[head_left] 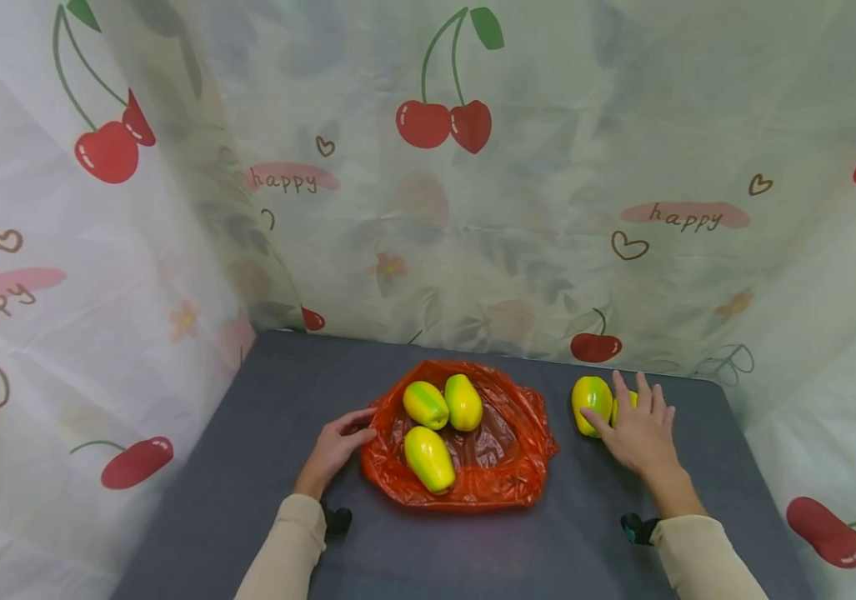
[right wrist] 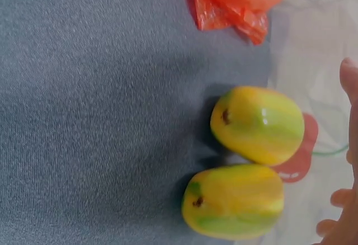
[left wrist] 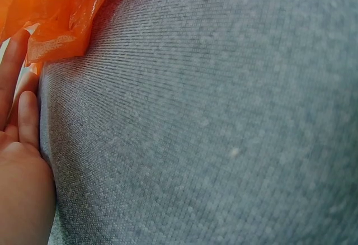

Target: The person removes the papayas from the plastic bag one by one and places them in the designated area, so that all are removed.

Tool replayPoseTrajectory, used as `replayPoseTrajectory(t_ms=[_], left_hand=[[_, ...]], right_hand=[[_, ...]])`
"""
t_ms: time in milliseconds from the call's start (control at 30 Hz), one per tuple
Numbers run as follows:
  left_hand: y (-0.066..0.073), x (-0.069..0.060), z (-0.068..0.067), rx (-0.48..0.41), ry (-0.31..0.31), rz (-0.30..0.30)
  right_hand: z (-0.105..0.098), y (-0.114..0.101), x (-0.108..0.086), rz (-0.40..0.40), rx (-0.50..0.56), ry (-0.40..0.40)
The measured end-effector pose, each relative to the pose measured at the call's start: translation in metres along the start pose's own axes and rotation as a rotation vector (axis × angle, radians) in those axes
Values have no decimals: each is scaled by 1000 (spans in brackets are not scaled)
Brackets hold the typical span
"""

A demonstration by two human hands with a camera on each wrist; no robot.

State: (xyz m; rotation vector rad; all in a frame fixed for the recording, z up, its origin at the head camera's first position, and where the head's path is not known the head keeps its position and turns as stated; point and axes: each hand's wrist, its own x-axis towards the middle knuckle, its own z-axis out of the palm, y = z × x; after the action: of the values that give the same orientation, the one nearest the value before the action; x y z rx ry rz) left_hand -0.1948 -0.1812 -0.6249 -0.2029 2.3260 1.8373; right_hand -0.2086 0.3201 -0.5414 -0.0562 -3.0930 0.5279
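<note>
An orange-red plastic bag (head_left: 533, 454) lies with its mouth spread on the dark grey table. Inside it are three glossy yellow-green oval fruits that look like papayas (head_left: 430, 460). At the bag's left rim, my left hand (head_left: 333, 450) touches the plastic with its fingertips; in the left wrist view, its fingers are fairly straight against the bag (left wrist: 61, 27). My right hand (head_left: 645, 429) hovers with spread fingers over two more papayas (head_left: 591, 404) to the right of the bag. It partly hides one of them in the head view. Both papayas (right wrist: 260, 125) lie side by side in the right wrist view.
The grey table (head_left: 473, 550) ends at a back edge just beyond the bag and the papayas. A pale curtain (head_left: 518, 208) printed with cherries, hearts and the word happy hangs behind and on both sides.
</note>
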Motion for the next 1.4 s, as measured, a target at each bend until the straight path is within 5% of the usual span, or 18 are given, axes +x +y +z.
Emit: replayPoseTrajectory(t_ms=[767,1400], left_hand=[[1,-1,-1,-8,-17,2],[1,-2,-2,-4,-16,11]], right_hand=[[14,-81,1,-307,-123,21],[36,-135,3,-478,-74,-43]])
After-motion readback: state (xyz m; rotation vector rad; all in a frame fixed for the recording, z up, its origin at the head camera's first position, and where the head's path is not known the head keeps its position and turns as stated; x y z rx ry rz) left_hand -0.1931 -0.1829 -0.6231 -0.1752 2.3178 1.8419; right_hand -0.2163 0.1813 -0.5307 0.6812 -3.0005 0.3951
